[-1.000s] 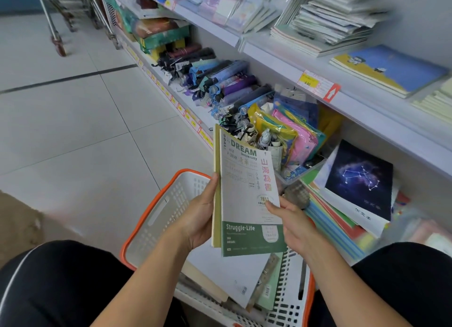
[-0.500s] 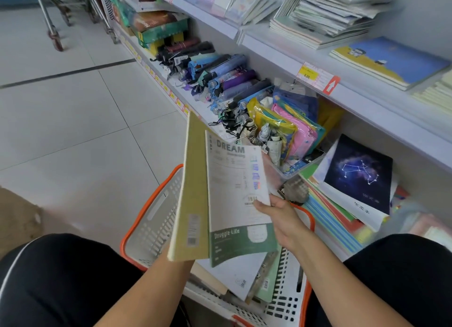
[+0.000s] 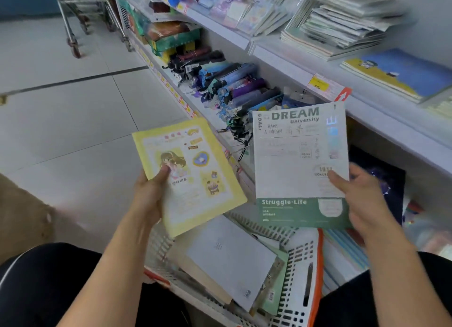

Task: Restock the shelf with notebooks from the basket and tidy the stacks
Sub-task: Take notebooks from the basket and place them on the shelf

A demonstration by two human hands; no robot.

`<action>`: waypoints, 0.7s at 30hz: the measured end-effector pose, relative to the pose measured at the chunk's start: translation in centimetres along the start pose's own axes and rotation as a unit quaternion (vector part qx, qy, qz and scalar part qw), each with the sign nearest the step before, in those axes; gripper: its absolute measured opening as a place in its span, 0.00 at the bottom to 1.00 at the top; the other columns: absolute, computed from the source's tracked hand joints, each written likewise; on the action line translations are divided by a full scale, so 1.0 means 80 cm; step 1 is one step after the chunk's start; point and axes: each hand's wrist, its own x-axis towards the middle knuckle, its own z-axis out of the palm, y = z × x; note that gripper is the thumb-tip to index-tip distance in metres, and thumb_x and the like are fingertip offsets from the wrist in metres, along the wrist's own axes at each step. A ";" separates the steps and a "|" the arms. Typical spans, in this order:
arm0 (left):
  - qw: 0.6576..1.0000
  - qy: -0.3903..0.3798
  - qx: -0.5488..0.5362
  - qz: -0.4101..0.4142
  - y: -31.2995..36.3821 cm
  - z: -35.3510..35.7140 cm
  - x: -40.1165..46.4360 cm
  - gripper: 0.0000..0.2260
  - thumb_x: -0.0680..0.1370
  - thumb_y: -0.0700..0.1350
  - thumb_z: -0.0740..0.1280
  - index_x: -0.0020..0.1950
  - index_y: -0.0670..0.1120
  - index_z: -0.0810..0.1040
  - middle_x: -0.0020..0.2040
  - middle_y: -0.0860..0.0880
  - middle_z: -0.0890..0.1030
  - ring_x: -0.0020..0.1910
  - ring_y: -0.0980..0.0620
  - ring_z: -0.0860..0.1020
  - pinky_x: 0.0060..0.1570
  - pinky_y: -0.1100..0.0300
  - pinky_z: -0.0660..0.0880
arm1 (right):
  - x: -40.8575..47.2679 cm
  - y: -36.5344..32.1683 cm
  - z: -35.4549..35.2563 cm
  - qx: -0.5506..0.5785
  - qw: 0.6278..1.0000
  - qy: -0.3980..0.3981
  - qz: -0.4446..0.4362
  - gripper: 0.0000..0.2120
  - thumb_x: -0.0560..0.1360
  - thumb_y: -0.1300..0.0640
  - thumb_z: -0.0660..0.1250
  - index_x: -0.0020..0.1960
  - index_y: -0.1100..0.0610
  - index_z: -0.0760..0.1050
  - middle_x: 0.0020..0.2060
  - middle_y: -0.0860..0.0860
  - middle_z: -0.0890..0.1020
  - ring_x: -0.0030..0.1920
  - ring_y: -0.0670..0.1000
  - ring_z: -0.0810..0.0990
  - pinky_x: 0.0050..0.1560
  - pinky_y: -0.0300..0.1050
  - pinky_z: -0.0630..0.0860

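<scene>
Shop aisle, tiled floor, shelves (image 3: 281,65) at right packed with umbrellas (image 3: 232,87) and notebook stacks (image 3: 342,26); basket (image 3: 300,277) set on floor between knees

Yellow notebook (image 3: 195,170) gripped by left hand (image 3: 149,192), thumb on cover; green notebook (image 3: 298,160) pinched by right hand (image 3: 359,199), held just before lower shelf edge

Neither placed on shelf yet; several notebooks seen in basket, so restocking judged far from done; upper stacks lie skewed, tidying left to do
</scene>
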 end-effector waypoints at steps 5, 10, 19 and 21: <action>0.981 -0.024 0.153 0.120 0.010 0.016 -0.021 0.06 0.78 0.39 0.68 0.48 0.51 0.79 0.42 0.55 0.85 0.41 0.54 0.82 0.41 0.57 0.80 | -0.013 -0.022 0.005 0.048 0.997 -0.056 -0.009 0.11 0.78 0.66 0.65 0.57 0.57 0.79 0.47 0.53 0.87 0.44 0.52 0.86 0.39 0.44 0.82; 0.987 -0.151 0.003 -0.048 0.006 0.073 -0.064 0.10 0.82 0.45 0.61 0.61 0.51 0.76 0.53 0.47 0.85 0.50 0.46 0.83 0.50 0.46 0.80 | -0.035 0.011 0.072 0.054 0.989 -0.131 0.037 0.11 0.77 0.68 0.65 0.57 0.58 0.79 0.52 0.56 0.86 0.50 0.55 0.86 0.48 0.49 0.83; 0.967 -0.248 0.031 -0.044 0.032 0.124 -0.082 0.16 0.78 0.38 0.67 0.65 0.45 0.76 0.59 0.44 0.82 0.56 0.42 0.82 0.57 0.42 0.77 | -0.045 -0.008 0.065 -0.158 0.984 -0.054 -0.059 0.09 0.76 0.58 0.71 0.52 0.47 0.77 0.51 0.47 0.84 0.51 0.49 0.85 0.49 0.48 0.83; 0.965 -0.258 0.014 -0.036 0.057 0.146 -0.082 0.15 0.79 0.40 0.66 0.65 0.46 0.75 0.58 0.45 0.83 0.55 0.42 0.82 0.55 0.42 0.78 | -0.049 -0.037 0.056 -0.093 0.993 -0.065 -0.024 0.12 0.76 0.55 0.71 0.57 0.46 0.72 0.54 0.46 0.83 0.53 0.49 0.84 0.51 0.48 0.83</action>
